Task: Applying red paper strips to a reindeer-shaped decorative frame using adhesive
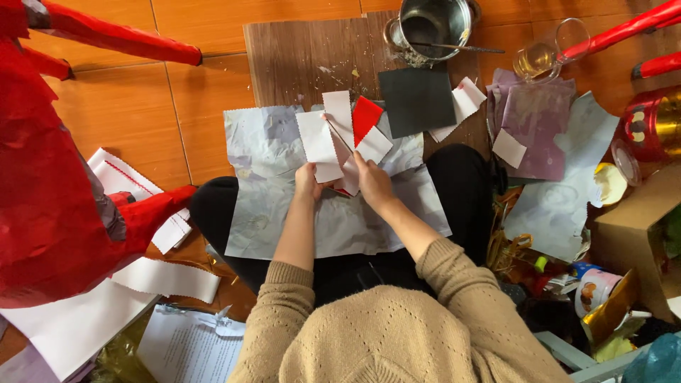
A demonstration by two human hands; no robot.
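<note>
I sit cross-legged on the floor with a large crumpled grey paper sheet (269, 149) spread over my lap. My left hand (308, 181) and my right hand (372, 181) together hold a fanned bunch of small paper strips (333, 138), white with zigzag edges and some red on one side. The left hand pinches the lower left of the bunch, the right hand grips its lower right. A black square sheet (416, 99) lies on a brown wooden board (298, 60) just beyond.
A large red papier-mâché figure (50, 184) fills the left. A metal pot (429, 25) with a spoon stands at the top, a glass cup (543, 57) beside it. Purple and grey papers (539, 120), a cardboard box (638, 227) and clutter lie right. White papers (167, 280) lie lower left.
</note>
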